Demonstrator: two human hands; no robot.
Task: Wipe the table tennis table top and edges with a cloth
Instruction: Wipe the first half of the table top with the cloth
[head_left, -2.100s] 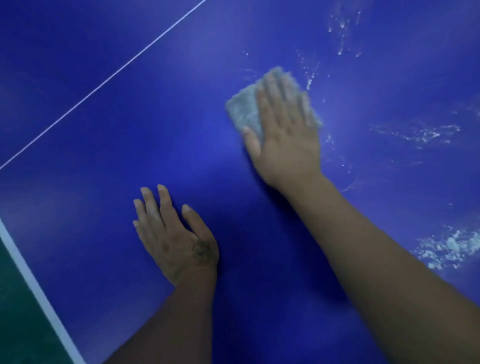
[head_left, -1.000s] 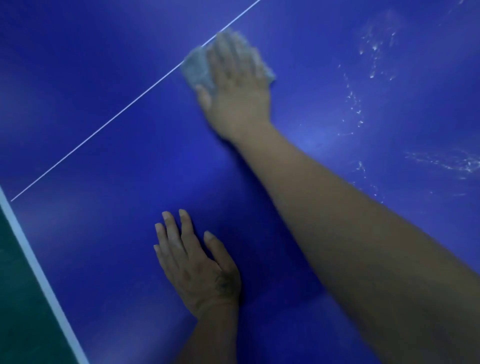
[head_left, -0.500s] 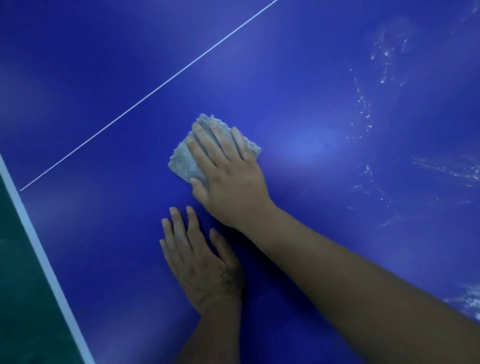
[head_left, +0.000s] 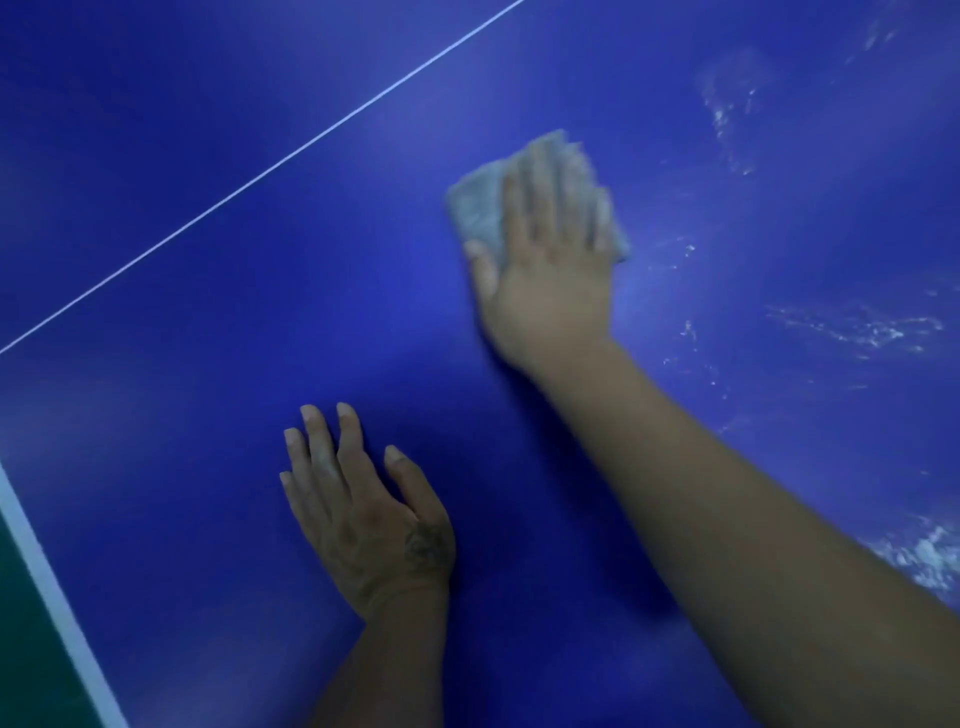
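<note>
The right hand (head_left: 545, 280) presses a grey cloth (head_left: 480, 208) flat on the blue surface (head_left: 208, 364), its fingers (head_left: 540, 197) straight and blurred. The left hand (head_left: 363, 514) lies flat, closer to the white edge band (head_left: 52, 597). A thin white line (head_left: 291, 156) crosses diagonally, and pale smears (head_left: 857, 327) streak the right side.

Green floor (head_left: 26, 649) shows beyond the tabletop's (head_left: 208, 467) left edge, at lower left. White powdery smears (head_left: 862, 327) lie scattered over the tabletop's right side. A denser white patch (head_left: 924, 561) sits lower right.
</note>
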